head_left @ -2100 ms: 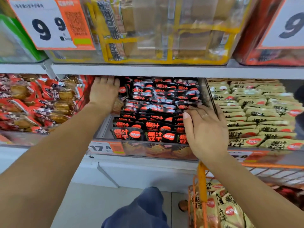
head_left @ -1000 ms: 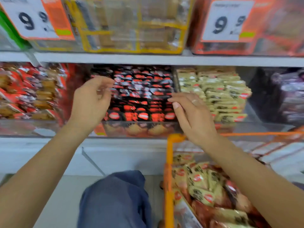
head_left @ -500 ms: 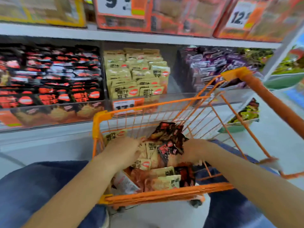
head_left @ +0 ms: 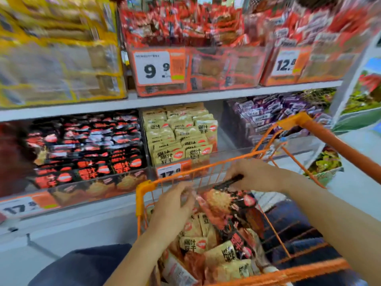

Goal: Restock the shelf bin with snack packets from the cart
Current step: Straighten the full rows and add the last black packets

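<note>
Two hands lift a black bag out of the cart.

Both hands grip one large black bag (head_left: 228, 205) of packets above the cart (head_left: 144, 188): the left hand (head_left: 175, 207) pinches its near-left corner, the right hand (head_left: 253, 176) clamps its far top edge, so the bag's long axis runs hand to hand, slanting away to the right. The black bin (head_left: 86, 149), likely its target, lies up and well left of the cart, nearer the left hand. The cart's front rim stands between bag and shelf, so the bag must rise over it. Beige packets (head_left: 191, 244) lie loose beneath; a beige bin (head_left: 181, 137) sits just behind the cart.
</note>
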Tool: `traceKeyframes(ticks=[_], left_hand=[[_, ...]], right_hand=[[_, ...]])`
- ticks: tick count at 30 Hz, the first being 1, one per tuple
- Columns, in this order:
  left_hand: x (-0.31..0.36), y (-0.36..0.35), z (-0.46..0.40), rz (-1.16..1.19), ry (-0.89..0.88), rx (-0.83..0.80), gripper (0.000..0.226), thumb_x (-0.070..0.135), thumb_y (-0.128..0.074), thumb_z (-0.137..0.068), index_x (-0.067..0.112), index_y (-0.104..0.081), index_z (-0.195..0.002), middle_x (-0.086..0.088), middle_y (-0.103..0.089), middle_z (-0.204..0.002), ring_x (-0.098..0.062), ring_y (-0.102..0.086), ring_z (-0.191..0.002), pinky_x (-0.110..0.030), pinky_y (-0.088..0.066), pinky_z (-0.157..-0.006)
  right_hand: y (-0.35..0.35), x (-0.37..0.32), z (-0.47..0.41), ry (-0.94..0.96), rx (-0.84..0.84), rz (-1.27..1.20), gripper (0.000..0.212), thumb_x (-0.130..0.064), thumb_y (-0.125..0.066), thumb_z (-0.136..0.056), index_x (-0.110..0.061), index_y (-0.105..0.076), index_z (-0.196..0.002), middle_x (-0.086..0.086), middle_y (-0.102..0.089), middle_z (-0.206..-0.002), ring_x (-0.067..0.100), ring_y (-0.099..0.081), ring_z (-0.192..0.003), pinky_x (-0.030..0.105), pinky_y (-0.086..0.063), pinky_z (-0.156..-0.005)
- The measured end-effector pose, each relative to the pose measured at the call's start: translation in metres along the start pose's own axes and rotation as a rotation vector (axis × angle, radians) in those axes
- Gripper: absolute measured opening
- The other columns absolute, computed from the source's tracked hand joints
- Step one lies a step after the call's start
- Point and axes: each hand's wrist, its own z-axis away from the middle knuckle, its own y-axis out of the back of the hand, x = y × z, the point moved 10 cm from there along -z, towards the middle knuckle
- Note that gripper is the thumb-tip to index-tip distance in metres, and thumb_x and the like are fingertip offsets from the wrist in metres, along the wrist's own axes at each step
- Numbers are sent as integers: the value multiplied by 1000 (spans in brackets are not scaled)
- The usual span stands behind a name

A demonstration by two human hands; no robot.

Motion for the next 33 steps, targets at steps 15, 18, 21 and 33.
traceKeyframes(ticks=[15,18,21,33], left_hand=[[-42,131,35,587,135,363,21,21,-73,-82,23,-63,-100,11,-70,-85,-13,-65,-85,-22,-49,-67],[-54,153,50,210,178,439,79,43,-77,-73,41,-32,-138,14,-53,-132,-7,-52,-119,-26,-47,-91],[-53,170,57,-148,219,438,105,52,-71,-75,43,4,-148,18,-7,-157,-2,-21,-136,-20,-37,-90],[-180,311,23,338,593,476,18,42,-66,-65,25,-62,-69,6,-53,-48,-6,-46,-38,-25,-37,-53]], right_hand=[[-3,-147,-58,134,50,-1006,10,-15,-69,-85,-23,-68,-90,-11,-72,-76,4,-69,-77,21,-57,-65],[-8,-176,-74,163,121,-1009,12,-10,-69,-86,-18,-68,-95,-3,-70,-84,7,-67,-76,24,-57,-68],[-6,-215,-90,283,132,-982,11,-14,-69,-85,-13,-69,-97,-15,-62,-61,0,-63,-67,17,-54,-62],[21,-187,-166,167,678,97,40,-39,-44,-95,-10,-68,-109,16,-67,-108,36,-55,-113,49,-36,-106]])
